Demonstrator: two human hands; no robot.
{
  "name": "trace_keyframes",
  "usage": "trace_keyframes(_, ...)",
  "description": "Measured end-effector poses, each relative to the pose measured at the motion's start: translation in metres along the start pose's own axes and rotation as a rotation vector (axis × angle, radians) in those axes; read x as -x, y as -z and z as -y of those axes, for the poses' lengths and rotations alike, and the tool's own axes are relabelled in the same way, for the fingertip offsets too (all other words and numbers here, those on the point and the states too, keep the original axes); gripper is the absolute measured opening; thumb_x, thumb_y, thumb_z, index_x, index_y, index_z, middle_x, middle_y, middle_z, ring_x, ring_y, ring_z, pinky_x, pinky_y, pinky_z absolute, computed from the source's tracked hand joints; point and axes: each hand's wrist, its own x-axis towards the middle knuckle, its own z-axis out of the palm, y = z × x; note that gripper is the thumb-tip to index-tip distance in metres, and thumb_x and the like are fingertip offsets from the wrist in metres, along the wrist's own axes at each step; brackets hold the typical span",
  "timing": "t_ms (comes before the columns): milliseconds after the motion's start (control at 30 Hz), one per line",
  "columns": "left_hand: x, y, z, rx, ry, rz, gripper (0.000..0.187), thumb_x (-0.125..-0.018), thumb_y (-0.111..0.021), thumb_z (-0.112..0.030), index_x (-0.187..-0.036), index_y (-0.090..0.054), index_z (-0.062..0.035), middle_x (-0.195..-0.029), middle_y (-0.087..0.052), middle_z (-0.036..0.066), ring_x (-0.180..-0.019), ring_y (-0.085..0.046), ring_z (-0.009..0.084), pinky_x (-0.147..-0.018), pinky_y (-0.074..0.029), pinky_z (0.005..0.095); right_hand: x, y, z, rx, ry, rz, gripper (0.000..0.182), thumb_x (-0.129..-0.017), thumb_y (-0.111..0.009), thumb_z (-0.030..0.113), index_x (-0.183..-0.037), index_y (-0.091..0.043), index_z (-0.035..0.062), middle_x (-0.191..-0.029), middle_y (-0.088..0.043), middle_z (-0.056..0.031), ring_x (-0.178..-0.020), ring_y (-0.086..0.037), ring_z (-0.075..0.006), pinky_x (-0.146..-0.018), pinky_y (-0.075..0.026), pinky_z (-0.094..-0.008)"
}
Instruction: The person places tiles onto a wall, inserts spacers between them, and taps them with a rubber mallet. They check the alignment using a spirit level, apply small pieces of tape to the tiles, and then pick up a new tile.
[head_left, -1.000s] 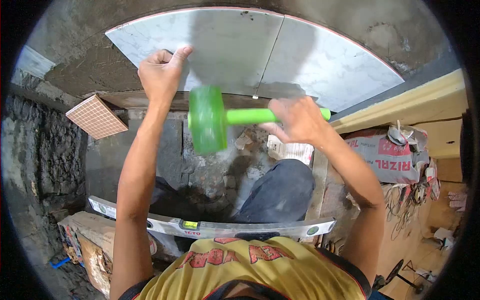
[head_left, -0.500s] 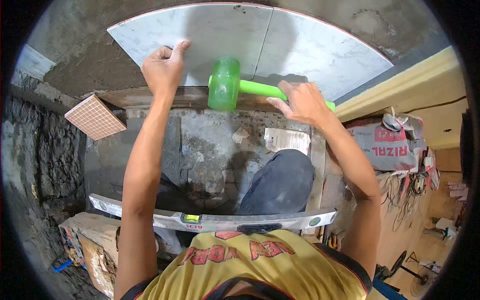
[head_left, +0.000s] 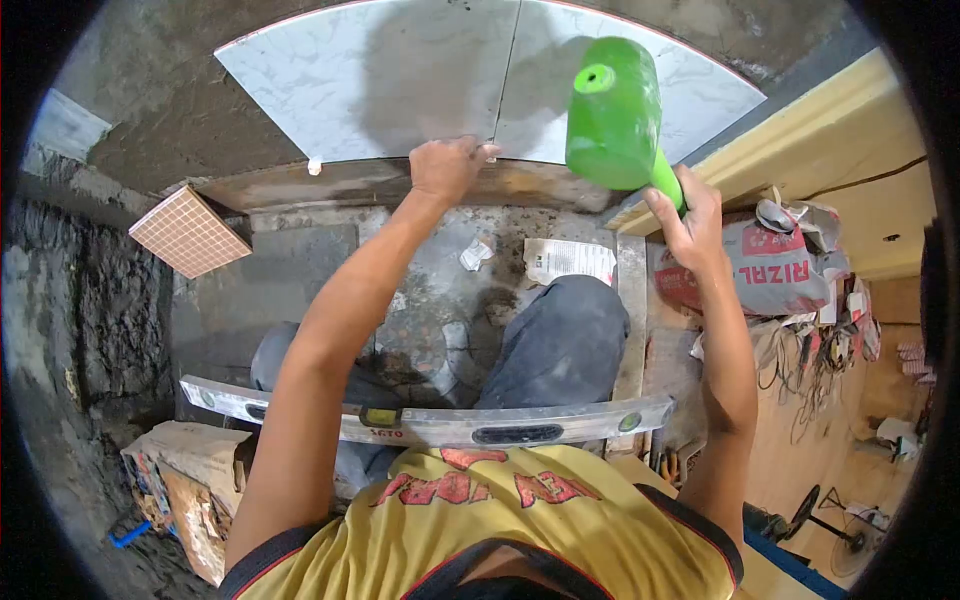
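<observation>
One spirit level (head_left: 440,427) lies between yellow shirt (head_left: 480,525) and green mallet (head_left: 615,120).

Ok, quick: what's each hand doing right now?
Left hand: fingers curled at the lower edge of the tiles; can't tell if it holds anything.
Right hand: closed, holding the green mallet by its handle.

The mallet (head_left: 615,125) at one o'clock is bright green in head and handle. The large tiles (head_left: 310,85) at twelve o'clock are white with faint grey veins. At nine o'clock, the small tile (head_left: 190,232) is pinkish-tan with a pale grid. The shirt (head_left: 470,525) at six o'clock is yellow with red letters; the sack (head_left: 765,268) at three o'clock is grey and red.
</observation>
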Motion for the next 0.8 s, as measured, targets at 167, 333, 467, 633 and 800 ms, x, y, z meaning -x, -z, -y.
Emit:
trace_keyframes(167, -0.007, 0.028, 0.011, 0.274, 0.217, -0.347, 0.047, -0.076, -0.082, -0.049, -0.061, -0.062, -0.0093, -0.056, -0.06, 0.007, -0.05, -0.056, 0.0255, -0.05, -0.043, 0.0382, 0.007, -0.009, 0.018, 0.051, 0.05, 0.087, 0.033, -0.09, -0.072, 0.033, -0.088, -0.059, 0.0018, -0.069, -0.059, -0.0187, -0.061, -0.059, -0.0357, -0.058, -0.046, -0.042)
trace_keyframes(333, -0.032, 0.1, 0.038, 0.434, 0.387, -0.493, 0.052, -0.07, -0.091, -0.032, -0.053, -0.051, -0.0048, -0.048, -0.047, 0.0, -0.048, -0.038, 0.012, -0.047, -0.036, 0.0315, -0.006, -0.062, 0.011, 0.267, 0.188, 0.384, 0.04, -0.091, -0.066, 0.043, -0.094, -0.061, 0.0032, -0.076, -0.066, -0.0188, -0.069, -0.065, -0.0397, -0.06, -0.049, -0.0483)
trace_keyframes(467, -0.036, 0.107, 0.045, 0.431, 0.336, -0.432, 0.052, -0.072, -0.09, -0.03, -0.052, -0.049, -0.0044, -0.046, -0.042, -0.002, -0.049, -0.035, 0.0081, -0.045, -0.033, 0.0291, -0.034, -0.098, 0.018, 0.344, 0.234, 0.588, 0.044, -0.092, -0.062, 0.047, -0.092, -0.06, 0.0031, -0.076, -0.067, -0.0179, -0.067, -0.065, -0.0393, -0.057, -0.048, -0.0491)
trace_keyframes(633, -0.033, 0.102, 0.039, 0.464, 0.388, -0.463, 0.051, -0.073, -0.09, -0.025, -0.053, -0.048, -0.0042, -0.046, -0.041, -0.004, -0.049, -0.032, 0.0067, -0.044, -0.029, 0.0276, -0.065, -0.114, -0.007, 0.336, 0.183, 0.525, 0.052, -0.094, -0.057, 0.052, -0.092, -0.062, 0.001, -0.062, -0.064, -0.0195, -0.06, -0.065, -0.0395, -0.055, -0.051, -0.0484)
trace_keyframes(800, -0.036, 0.1, 0.037, 0.457, 0.385, -0.504, 0.05, -0.073, -0.09, -0.023, -0.053, -0.048, -0.0044, -0.047, -0.04, -0.005, -0.049, -0.031, 0.0068, -0.044, -0.028, 0.028, -0.051, -0.116, 0.003, 0.302, 0.34, 0.498, 0.051, -0.095, -0.056, 0.053, -0.089, -0.06, 0.0029, -0.061, -0.063, -0.0172, -0.059, -0.065, -0.0387, -0.054, -0.051, -0.0485)
